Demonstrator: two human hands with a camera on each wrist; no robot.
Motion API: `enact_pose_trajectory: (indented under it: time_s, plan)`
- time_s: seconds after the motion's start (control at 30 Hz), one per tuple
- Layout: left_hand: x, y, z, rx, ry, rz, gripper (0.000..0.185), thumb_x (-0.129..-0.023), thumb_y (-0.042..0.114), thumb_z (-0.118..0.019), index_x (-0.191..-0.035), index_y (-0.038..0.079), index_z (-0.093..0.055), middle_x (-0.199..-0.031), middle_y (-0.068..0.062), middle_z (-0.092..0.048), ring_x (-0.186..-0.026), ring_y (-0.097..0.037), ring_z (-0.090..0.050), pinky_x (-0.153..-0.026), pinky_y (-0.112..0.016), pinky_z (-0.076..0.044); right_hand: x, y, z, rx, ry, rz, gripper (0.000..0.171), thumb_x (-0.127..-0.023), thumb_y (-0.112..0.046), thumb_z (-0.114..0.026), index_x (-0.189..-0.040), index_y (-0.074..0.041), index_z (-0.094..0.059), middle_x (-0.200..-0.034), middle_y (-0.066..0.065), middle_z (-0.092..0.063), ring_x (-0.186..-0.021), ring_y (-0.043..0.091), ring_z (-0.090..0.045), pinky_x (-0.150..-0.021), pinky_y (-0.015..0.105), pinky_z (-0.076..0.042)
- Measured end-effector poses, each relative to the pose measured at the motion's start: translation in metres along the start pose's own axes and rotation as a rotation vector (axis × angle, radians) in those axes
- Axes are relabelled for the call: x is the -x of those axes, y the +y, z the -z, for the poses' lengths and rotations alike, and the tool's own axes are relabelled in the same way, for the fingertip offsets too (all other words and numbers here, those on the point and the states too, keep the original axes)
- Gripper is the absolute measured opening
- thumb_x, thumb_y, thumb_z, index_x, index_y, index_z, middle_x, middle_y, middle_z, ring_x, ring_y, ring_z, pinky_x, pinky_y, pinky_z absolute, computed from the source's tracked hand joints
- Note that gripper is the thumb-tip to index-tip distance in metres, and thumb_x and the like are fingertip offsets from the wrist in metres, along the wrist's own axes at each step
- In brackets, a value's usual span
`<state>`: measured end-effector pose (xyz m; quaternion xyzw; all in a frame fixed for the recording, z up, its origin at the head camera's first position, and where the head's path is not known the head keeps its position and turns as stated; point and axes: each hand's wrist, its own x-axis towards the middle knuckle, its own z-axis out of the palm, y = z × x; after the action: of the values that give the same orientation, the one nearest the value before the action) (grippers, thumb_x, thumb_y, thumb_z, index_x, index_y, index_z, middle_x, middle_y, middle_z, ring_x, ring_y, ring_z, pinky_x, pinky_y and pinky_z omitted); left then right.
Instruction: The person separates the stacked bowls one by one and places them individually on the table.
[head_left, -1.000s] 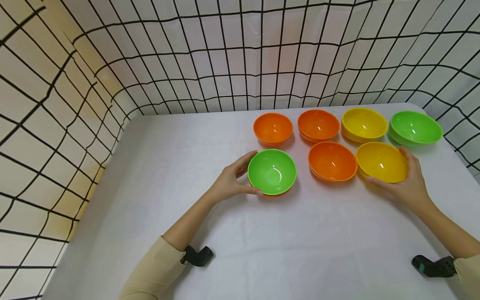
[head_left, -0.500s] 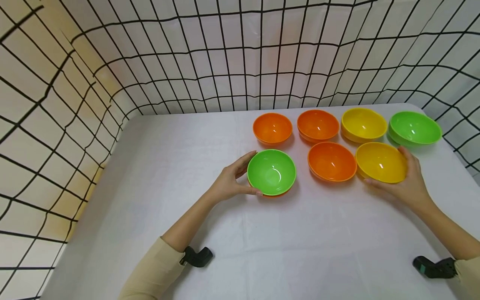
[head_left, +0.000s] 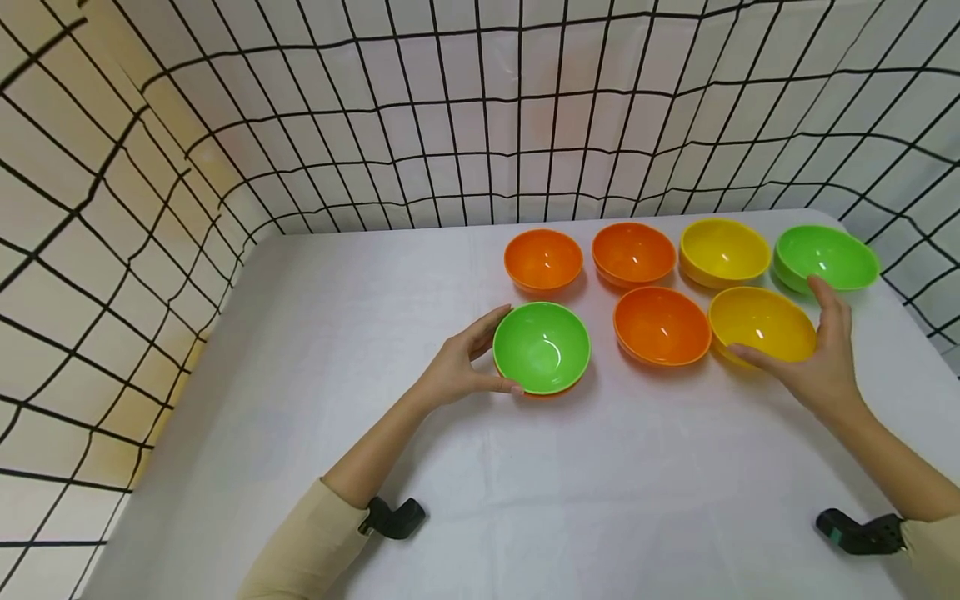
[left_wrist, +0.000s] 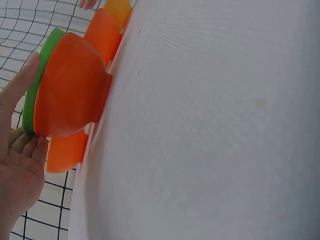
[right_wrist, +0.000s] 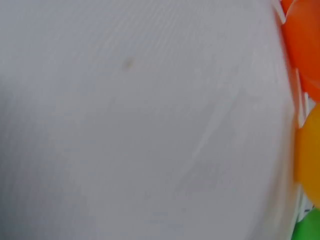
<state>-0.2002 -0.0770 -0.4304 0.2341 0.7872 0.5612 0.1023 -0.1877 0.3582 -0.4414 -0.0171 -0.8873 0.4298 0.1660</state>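
Note:
A green bowl sits nested inside an orange bowl, which stands on the white table. My left hand grips the green bowl's left side, thumb near the front of the rim and fingers behind. My right hand is at the right side of the front yellow bowl, thumb and fingers spread apart around its rim, the fingertips overlapping the back green bowl. In the right wrist view that yellow bowl shows at the right edge, and the hand itself is out of sight.
Left of the front yellow bowl stands an orange bowl. Along the back are two more orange bowls, one at the left, and a yellow bowl. A black grid net over white sheeting rises behind the white table.
My right hand has loosened from the yellow bowl, its fingers lifting off the far side and the thumb rising over the rim. My left hand stays at the green bowl.

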Motion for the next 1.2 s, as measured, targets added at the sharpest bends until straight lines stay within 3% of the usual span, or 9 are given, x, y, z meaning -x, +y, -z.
enact_pose_trajectory:
  time_s: [0.33,0.53,0.7,0.9,1.03,1.2]
  plan:
    - [0.004,-0.001,-0.002,0.005,-0.002,-0.001,0.102,-0.06,0.016,-0.087,-0.145,0.018,-0.029,-0.147,0.006,-0.034,-0.131,-0.011,-0.037,-0.105,-0.028,-0.036,0.009,-0.067,-0.016,-0.127,-0.044,0.185,0.107,-0.059,0.01,-0.077,-0.147,-0.018,-0.023,-0.149,0.007,-0.018,-0.135,0.008,-0.018,-0.116,0.027,-0.011]
    - [0.003,0.0,-0.002,-0.01,0.009,-0.019,0.102,-0.06,0.015,-0.087,-0.145,0.019,-0.03,-0.146,0.005,-0.035,-0.13,-0.012,-0.039,-0.104,-0.029,-0.037,0.013,-0.104,-0.028,-0.193,-0.123,0.247,0.103,-0.062,0.013,-0.075,-0.147,-0.015,-0.023,-0.148,0.011,-0.02,-0.136,0.009,-0.017,-0.116,0.033,-0.014]
    - [0.001,0.001,-0.001,-0.011,0.006,-0.016,0.102,-0.06,0.016,-0.087,-0.145,0.021,-0.03,-0.146,0.005,-0.035,-0.13,-0.012,-0.039,-0.105,-0.031,-0.037,0.008,-0.109,-0.044,-0.209,-0.186,0.258,0.107,-0.059,0.011,-0.078,-0.147,-0.016,-0.022,-0.149,0.01,-0.021,-0.136,0.011,-0.019,-0.116,0.035,-0.016]
    - [0.001,0.001,-0.001,-0.017,0.009,-0.018,0.101,-0.061,0.016,-0.087,-0.144,0.021,-0.03,-0.146,0.005,-0.035,-0.13,-0.012,-0.039,-0.104,-0.029,-0.037,0.002,-0.105,-0.063,-0.211,-0.238,0.279,0.112,-0.055,0.006,-0.084,-0.147,-0.018,-0.024,-0.149,0.004,-0.024,-0.134,0.01,-0.023,-0.113,0.049,-0.019]
    - [0.001,0.001,-0.001,-0.016,0.006,-0.013,0.101,-0.061,0.016,-0.087,-0.145,0.019,-0.03,-0.146,0.005,-0.035,-0.13,-0.012,-0.039,-0.104,-0.028,-0.037,0.003,-0.109,-0.071,-0.236,-0.271,0.287,0.112,-0.055,0.005,-0.085,-0.146,-0.015,-0.024,-0.148,0.008,-0.025,-0.135,0.012,-0.022,-0.114,0.034,-0.021]
    - [0.001,0.0,0.0,-0.019,0.005,-0.015,0.102,-0.061,0.015,-0.087,-0.145,0.015,-0.03,-0.146,0.004,-0.035,-0.13,-0.013,-0.039,-0.104,-0.029,-0.037,0.01,-0.133,-0.07,-0.249,-0.305,0.28,0.105,-0.057,0.008,-0.082,-0.144,-0.003,-0.024,-0.147,0.016,-0.025,-0.139,0.021,-0.018,-0.113,0.023,-0.019]
